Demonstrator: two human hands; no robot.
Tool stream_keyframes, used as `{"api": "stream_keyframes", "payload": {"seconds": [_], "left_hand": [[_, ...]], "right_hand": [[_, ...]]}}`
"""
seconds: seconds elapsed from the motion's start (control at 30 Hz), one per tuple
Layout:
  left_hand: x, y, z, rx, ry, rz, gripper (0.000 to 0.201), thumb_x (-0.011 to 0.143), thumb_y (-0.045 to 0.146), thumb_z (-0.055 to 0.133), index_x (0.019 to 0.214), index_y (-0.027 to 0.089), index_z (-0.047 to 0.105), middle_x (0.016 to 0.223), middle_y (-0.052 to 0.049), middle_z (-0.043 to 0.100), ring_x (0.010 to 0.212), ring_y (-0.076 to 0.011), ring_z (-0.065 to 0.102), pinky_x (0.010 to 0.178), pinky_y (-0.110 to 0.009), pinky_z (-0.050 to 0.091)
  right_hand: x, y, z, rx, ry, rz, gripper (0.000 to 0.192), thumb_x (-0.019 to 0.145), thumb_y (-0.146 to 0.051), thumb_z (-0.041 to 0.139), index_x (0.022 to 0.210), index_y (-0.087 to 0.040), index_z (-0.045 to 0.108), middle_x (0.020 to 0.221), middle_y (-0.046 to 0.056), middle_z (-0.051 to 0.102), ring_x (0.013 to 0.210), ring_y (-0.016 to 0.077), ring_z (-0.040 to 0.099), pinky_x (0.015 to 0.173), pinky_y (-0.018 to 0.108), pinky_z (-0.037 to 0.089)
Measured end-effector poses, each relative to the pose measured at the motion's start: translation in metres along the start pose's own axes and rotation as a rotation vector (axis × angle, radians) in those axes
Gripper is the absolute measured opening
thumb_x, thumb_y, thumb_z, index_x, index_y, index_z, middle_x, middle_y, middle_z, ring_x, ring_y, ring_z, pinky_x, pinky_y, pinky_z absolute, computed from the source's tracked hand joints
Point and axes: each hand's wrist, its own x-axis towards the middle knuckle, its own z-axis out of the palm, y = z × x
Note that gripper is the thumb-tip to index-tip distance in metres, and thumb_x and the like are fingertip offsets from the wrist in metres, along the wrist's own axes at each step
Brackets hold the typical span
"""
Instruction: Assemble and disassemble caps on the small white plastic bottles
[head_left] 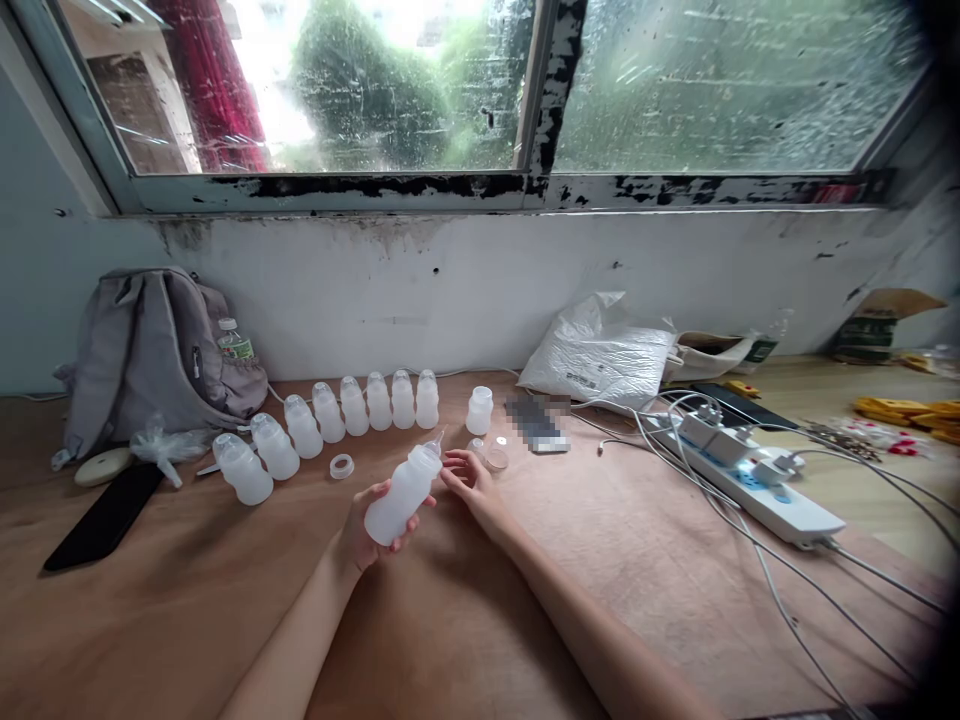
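Note:
A frosted white baby bottle [401, 497] leans to the right in my left hand [367, 530], whose fingers wrap round its body. A clear pointed nipple [433, 440] tops its neck. Beside that neck is my right hand [472, 482], with loosely bent fingers apart and nothing visibly held; whether a fingertip touches the bottle I cannot tell. Beyond the right hand stands another bottle [480, 410] without a nipple. Small round parts, including a flat disc [496, 458], lie near the right fingers. A white ring [342, 466] rests left of the held bottle.
Several capped bottles [352, 405] form a curved row at the back left. Behind them stands a grey backpack [150, 350]; a black phone [105, 515] lies at far left. At right are a silver plastic bag [600, 350] and a power strip [750, 480] with trailing cables.

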Motion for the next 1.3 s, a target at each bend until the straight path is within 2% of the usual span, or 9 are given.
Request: {"api": "stream_keyframes", "payload": {"seconds": [0.17,0.33,0.47,0.6,0.8,0.93,1.13,1.23,1.3], "left_hand": [[-0.006,0.01,-0.005,0.119,0.103,-0.04,0.052,0.075,0.048,0.043,0.102,0.006,0.055,0.063,-0.006,0.057,0.039,-0.0093,0.049,0.032,-0.018,0.024],[-0.001,0.006,-0.003,0.214,0.129,-0.135,0.049,0.077,0.046,0.043,0.103,0.006,0.055,0.065,-0.008,0.06,0.042,-0.0103,0.05,0.037,-0.02,0.032],[0.001,0.007,0.002,0.269,0.113,-0.226,0.056,0.076,0.055,0.041,0.099,0.007,0.057,0.062,-0.006,0.06,0.042,-0.011,0.051,0.036,-0.02,0.033],[0.002,0.01,0.004,0.3,0.119,-0.238,0.06,0.077,0.059,0.035,0.098,0.007,0.057,0.064,-0.007,0.061,0.042,-0.0111,0.053,0.036,-0.019,0.034],[0.001,0.008,0.004,0.338,0.177,-0.105,0.048,0.075,0.05,0.048,0.103,0.012,0.054,0.084,-0.009,0.062,0.06,-0.0158,0.059,0.044,-0.022,0.041],[0.001,0.008,0.005,0.327,0.24,0.013,0.043,0.072,0.045,0.056,0.098,0.01,0.057,0.081,-0.007,0.061,0.066,-0.0148,0.057,0.05,-0.022,0.042],[0.006,0.009,0.001,0.316,0.376,0.265,0.043,0.073,0.046,0.055,0.095,0.01,0.06,0.087,-0.008,0.062,0.075,-0.0158,0.056,0.062,-0.023,0.041],[0.01,0.008,-0.002,0.517,0.555,0.447,0.044,0.067,0.046,0.061,0.095,0.012,0.06,0.089,-0.007,0.062,0.081,-0.0186,0.056,0.067,-0.024,0.041],[0.013,0.006,-0.004,0.691,0.682,0.554,0.043,0.062,0.043,0.066,0.093,0.014,0.061,0.091,-0.007,0.062,0.085,-0.0209,0.055,0.073,-0.027,0.041]], "right_hand": [[-0.003,-0.006,0.001,0.083,0.014,-0.018,0.027,0.079,-0.044,0.05,0.09,-0.02,0.055,0.079,0.003,0.057,0.07,0.0143,0.053,0.063,0.027,0.043],[-0.007,-0.011,0.003,0.118,0.098,-0.03,0.026,0.078,-0.045,0.051,0.075,-0.019,0.054,0.057,-0.005,0.042,0.047,0.0082,0.041,0.047,0.022,0.035],[-0.006,-0.007,0.001,0.131,0.126,-0.014,0.027,0.074,-0.044,0.057,0.067,-0.019,0.049,0.055,-0.006,0.041,0.043,0.0073,0.038,0.044,0.022,0.032],[-0.004,-0.005,0.0,0.128,0.129,-0.033,0.022,0.075,-0.04,0.057,0.072,-0.019,0.053,0.055,-0.005,0.045,0.045,0.008,0.041,0.046,0.022,0.035],[-0.001,-0.005,-0.009,0.128,0.252,-0.09,0.021,0.076,-0.039,0.055,0.084,-0.02,0.058,0.068,-0.002,0.052,0.055,0.0102,0.047,0.053,0.025,0.042],[0.0,-0.001,-0.015,-0.033,0.318,-0.106,0.025,0.076,-0.041,0.052,0.086,-0.019,0.059,0.08,0.002,0.056,0.055,0.0107,0.047,0.051,0.025,0.041],[-0.007,0.004,-0.002,-0.399,0.075,-0.183,0.019,0.074,-0.036,0.055,0.069,-0.02,0.062,0.067,0.001,0.057,0.058,0.0138,0.049,0.056,0.027,0.04],[-0.012,0.003,0.008,-0.402,-0.032,-0.188,0.019,0.074,-0.038,0.056,0.075,-0.021,0.064,0.068,0.001,0.056,0.057,0.0134,0.049,0.053,0.026,0.04],[-0.012,-0.002,0.011,-0.384,0.001,-0.203,0.022,0.075,-0.039,0.054,0.086,-0.022,0.062,0.072,0.002,0.056,0.059,0.0139,0.05,0.055,0.027,0.042]]}}
